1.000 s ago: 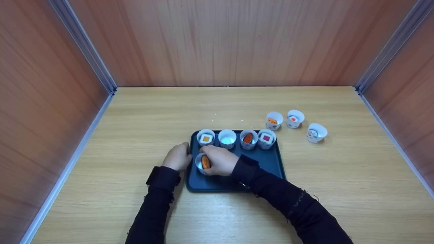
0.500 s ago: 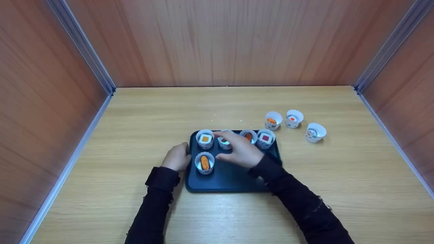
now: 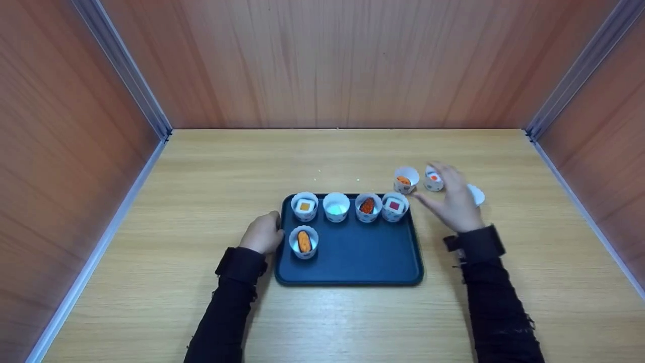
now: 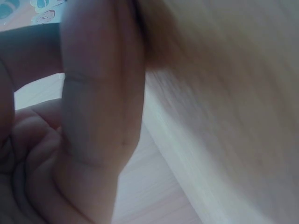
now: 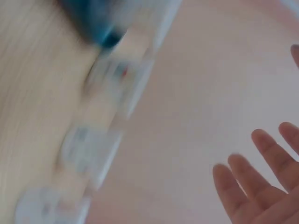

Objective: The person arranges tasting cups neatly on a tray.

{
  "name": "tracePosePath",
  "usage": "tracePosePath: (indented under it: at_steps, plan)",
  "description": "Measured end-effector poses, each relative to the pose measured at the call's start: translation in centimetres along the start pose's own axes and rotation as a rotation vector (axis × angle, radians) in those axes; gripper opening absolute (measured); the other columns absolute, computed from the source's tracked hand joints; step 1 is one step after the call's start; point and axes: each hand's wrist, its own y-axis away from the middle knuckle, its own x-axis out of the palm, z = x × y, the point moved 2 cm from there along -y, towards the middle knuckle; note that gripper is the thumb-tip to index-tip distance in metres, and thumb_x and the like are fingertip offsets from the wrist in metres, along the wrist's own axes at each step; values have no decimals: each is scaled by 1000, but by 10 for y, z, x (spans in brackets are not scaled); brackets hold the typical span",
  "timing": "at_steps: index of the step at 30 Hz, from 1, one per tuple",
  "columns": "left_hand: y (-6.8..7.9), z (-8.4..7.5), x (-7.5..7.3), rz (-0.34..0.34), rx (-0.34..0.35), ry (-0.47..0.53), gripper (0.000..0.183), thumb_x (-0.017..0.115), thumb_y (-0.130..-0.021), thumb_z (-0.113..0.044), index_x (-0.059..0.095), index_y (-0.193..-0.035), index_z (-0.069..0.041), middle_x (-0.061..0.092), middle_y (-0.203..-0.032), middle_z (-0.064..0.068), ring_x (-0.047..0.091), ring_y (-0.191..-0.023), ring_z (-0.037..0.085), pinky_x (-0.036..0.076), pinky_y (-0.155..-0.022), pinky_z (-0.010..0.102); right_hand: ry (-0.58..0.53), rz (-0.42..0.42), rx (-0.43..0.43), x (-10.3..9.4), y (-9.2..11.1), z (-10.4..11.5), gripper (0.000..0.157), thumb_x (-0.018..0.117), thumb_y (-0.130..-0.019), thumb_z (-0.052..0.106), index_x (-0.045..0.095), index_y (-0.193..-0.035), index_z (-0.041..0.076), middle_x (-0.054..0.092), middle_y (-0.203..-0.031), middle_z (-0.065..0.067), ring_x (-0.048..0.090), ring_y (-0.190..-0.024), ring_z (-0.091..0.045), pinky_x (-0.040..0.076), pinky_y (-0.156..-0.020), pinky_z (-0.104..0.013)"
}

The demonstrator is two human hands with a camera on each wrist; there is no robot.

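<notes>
Since the right hand has left the front cup, five cups stand on the tray, three loose towards 2 o'clock. Spread and empty, it hovers by the dot cup, contact unclear; that stands upright, mouth up. The front cup's orange piece runs roughly 12 to 6. The left hand grips the tray's 9 o'clock edge.

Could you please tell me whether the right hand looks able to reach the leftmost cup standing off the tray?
Probably yes: the right hand appears to hold nothing and is close to the leftmost cup, with nothing visibly between them, though the neighbouring cup leaves little room beside it.
</notes>
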Motion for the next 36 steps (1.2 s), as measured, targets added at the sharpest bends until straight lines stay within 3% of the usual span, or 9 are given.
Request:
tracePosePath:
  at_steps: [8,16,22,26,36]
  plan:
    - [0,1,0,7,-6,-5,9,57,-92,-7,57,-98,-1,57,-82,9,53,-72,23,42,-63,32,51,-5,245,-31,14,-58,81,80,-81,24,38,-146,-1,38,-147,-30,31,-137,-51,24,-111,-65]
    - [0,0,0,-6,-2,-5,7,57,-91,-6,57,-95,-1,54,-79,8,53,-71,23,40,-61,31,-3,135,482,-31,26,-93,92,71,-88,30,16,-153,-4,13,-155,-36,23,-138,-56,24,-110,-66]
    - [0,-1,0,4,-14,-6,4,56,-92,-6,56,-93,-3,52,-77,7,52,-69,23,39,-59,30,-47,245,555,-27,28,-102,96,68,-89,28,5,-154,-4,5,-155,-38,19,-139,-58,21,-112,-67]
    - [0,-2,1,10,-19,-5,4,56,-92,-6,56,-93,-3,52,-77,7,53,-69,23,39,-60,30,-52,283,580,-24,28,-105,93,66,-91,25,4,-154,-3,8,-154,-38,19,-140,-57,20,-112,-66]
    - [0,0,1,-6,-16,0,4,57,-92,-7,56,-93,-3,54,-78,7,53,-70,22,40,-61,30,-1,303,627,-20,22,-98,71,60,-93,19,25,-149,-7,28,-149,-35,29,-138,-51,24,-112,-61]
